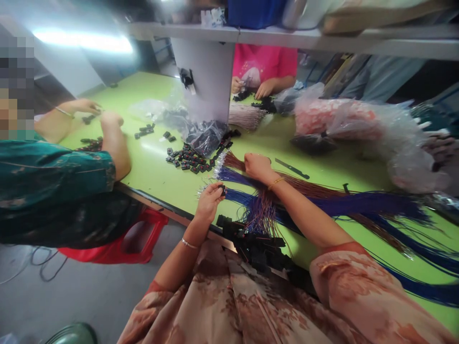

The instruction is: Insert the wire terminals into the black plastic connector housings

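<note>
Near the front edge of the bench [168, 188], left hand [209, 201] pinches what seems a black connector [223, 190]; right hand [258, 166] grips brown wires [236, 162], fingertips hidden.

Black connector [223, 190] in left hand [209, 201]

Bright room. A long white light [82, 40] glows far left. The edges look bent and blurry.
</note>
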`<state>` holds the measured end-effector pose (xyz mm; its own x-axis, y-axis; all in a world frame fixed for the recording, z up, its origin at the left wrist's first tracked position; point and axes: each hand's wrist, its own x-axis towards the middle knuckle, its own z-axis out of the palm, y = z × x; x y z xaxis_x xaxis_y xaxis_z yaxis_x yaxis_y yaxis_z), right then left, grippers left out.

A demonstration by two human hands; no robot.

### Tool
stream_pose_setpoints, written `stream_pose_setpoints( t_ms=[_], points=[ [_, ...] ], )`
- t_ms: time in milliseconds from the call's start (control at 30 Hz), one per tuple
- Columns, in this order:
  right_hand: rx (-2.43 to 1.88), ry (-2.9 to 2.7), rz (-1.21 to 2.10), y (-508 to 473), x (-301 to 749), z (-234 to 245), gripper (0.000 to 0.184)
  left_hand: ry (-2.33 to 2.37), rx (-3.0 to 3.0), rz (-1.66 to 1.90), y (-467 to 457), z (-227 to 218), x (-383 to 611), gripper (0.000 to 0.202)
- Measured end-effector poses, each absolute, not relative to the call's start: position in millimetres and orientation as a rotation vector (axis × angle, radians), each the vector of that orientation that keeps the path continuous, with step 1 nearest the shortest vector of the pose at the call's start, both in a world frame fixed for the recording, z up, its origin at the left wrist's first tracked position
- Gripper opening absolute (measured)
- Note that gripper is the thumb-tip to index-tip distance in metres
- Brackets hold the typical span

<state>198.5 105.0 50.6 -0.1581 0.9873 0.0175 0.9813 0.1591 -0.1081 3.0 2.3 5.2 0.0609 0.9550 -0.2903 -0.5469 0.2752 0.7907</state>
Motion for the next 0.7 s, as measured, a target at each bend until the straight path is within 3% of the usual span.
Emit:
stream_pose_setpoints(
  t_ms=[133,433,700],
  points=[
    [-1.878,-2.259,0.227,109,186,57,0.024,0.923,0.557,1.222,1,6,4,0.038],
    [-1.128,-2.024,0.763,101,141,70,0.014,0.884,0.560,1.265,0,3,4,0.034],
    [-1.171,-1.952,1.010,46,157,53,0.017,0.790,0.541,1.307,-3,6,3,0.028]
  ],
)
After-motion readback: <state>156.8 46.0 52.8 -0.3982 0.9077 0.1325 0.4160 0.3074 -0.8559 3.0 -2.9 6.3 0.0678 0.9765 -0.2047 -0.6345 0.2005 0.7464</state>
